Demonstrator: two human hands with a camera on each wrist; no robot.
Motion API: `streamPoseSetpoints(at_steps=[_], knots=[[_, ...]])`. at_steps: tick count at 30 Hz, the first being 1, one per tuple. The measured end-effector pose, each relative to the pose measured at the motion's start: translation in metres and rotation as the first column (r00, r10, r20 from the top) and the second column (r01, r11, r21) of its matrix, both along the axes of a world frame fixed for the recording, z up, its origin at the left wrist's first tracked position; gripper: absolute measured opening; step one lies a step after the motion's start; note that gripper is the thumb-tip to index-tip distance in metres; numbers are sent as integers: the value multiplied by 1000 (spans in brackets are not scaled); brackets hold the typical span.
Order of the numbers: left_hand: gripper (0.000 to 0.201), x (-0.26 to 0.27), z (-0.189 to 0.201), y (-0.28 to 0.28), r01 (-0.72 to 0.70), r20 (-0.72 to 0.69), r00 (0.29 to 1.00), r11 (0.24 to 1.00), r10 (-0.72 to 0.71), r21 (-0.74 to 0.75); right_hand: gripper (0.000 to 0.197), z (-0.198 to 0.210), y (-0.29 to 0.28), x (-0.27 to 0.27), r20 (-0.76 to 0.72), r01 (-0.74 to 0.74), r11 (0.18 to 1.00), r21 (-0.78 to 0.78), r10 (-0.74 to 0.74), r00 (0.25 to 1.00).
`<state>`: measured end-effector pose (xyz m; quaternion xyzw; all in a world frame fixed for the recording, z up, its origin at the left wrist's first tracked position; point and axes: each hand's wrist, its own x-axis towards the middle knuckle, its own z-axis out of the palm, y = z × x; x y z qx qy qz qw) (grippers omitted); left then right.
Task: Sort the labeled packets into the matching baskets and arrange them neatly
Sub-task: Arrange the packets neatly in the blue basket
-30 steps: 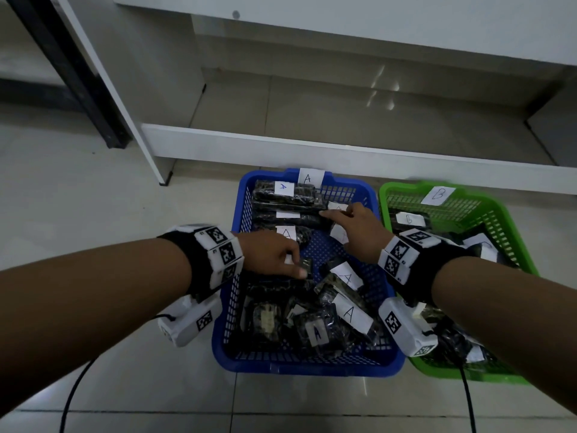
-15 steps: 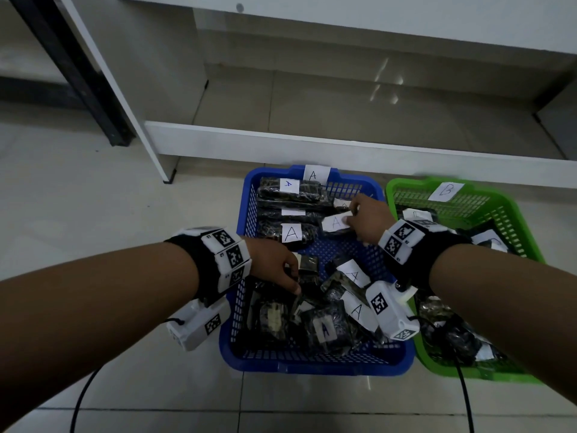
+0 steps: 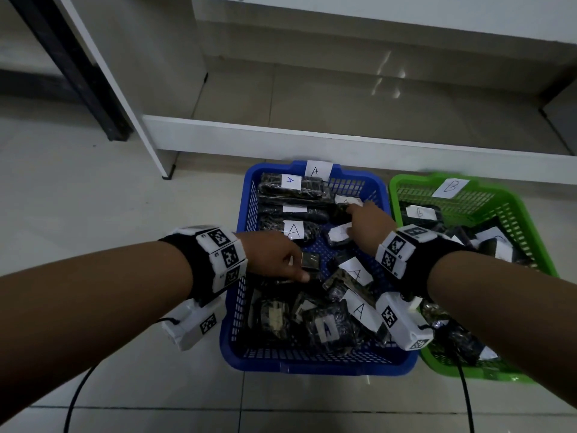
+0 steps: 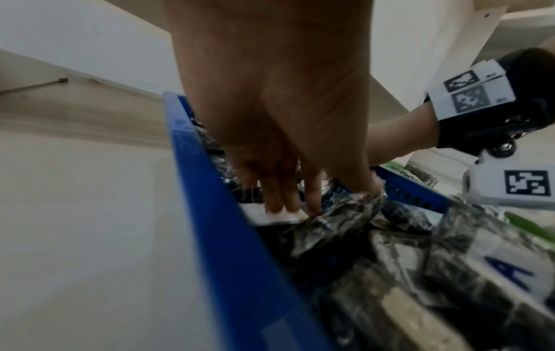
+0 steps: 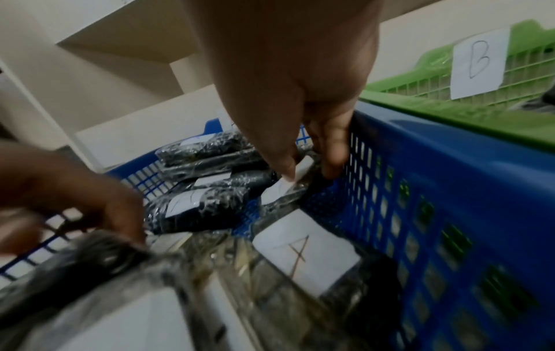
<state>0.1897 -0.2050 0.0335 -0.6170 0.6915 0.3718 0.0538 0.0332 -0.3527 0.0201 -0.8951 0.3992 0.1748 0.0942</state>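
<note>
- The left hand reached into the blue basket from its left side, fingers bent down and pinching a crinkled wrapped packet between thumb and fingers; 2 other fingertips pressed on a white label just beside it.
- The right hand sat further back along the basket's right wall, thumb and forefinger pinching a small packet by its white label.
- Behind the left hand, 4 dark packets lay in a neat stack against the far-left corner, each with a white label, 2 reading "A".
- In front of both hands, loose packets were heaped untidily in the near half, several labels showing "A".
- A paper tag marked "A" stuck up from the blue basket's far rim.
- The green basket stood touching the blue one on the right, tagged "B", holding dark packets; 1 label read "B".
- Both baskets rested on a tiled floor, in front of a low white shelf.
- The right forearm covered much of the green basket's contents; wrist views were blurred, and the label under the right hand was unreadable.
</note>
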Motion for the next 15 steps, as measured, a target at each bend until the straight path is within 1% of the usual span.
streamPoseSetpoints(at_steps=[1, 2, 3, 4, 5, 6, 7, 8, 9, 10, 11, 13, 15], knots=[[41, 4, -1, 0, -1, 25, 1000, 994, 4, -106, 35, 3, 4, 0, -26, -24, 999, -38, 23, 999], [39, 8, -1, -1, 26, 94, 996, 978, -7, -209, 35, 5, 6, 1, -37, -57, 995, -80, 54, 998], [40, 12, -3, -2, 78, 195, 981, 953, -21, -292, 30, 10, 10, 2, -56, -93, 991, -99, 87, 995], [45, 16, -5, -3, 140, 306, 951, 931, -33, -337, 26, 14, 11, 4, -106, -136, 989, -66, 128, 986], [54, 21, -8, -3, 179, 395, 918, 924, -33, -339, 30, 16, 12, 5, -189, -156, 988, 20, 157, 969], [64, 24, -11, -3, 182, 447, 894, 932, -25, -312, 34, 17, 13, 5, -259, -154, 981, 121, 181, 949], [72, 27, -13, -2, 175, 471, 882, 943, -21, -284, 30, 17, 12, 5, -299, -131, 969, 211, 192, 935], [77, 28, -15, -1, 175, 485, 874, 949, -27, -263, 26, 18, 13, 4, -309, -118, 957, 263, 200, 930], [81, 28, -17, 0, 182, 495, 868, 950, -33, -254, 33, 13, 12, 4, -304, -121, 955, 271, 204, 931], [82, 27, -18, 0, 190, 503, 864, 947, -37, -257, 41, 9, 11, 2, -305, -158, 952, 263, 237, 922], [82, 26, -20, 0, 192, 509, 860, 946, -33, -262, 40, 9, 12, 1, -298, -199, 947, 253, 272, 915], [82, 25, -22, 0, 184, 516, 857, 947, -23, -265, 17, 10, 13, 0, -255, -233, 949, 215, 284, 924], [82, 26, -23, -1, 176, 518, 855, 949, -16, -261, 20, 14, 12, 0, -200, -242, 953, 185, 277, 940]])
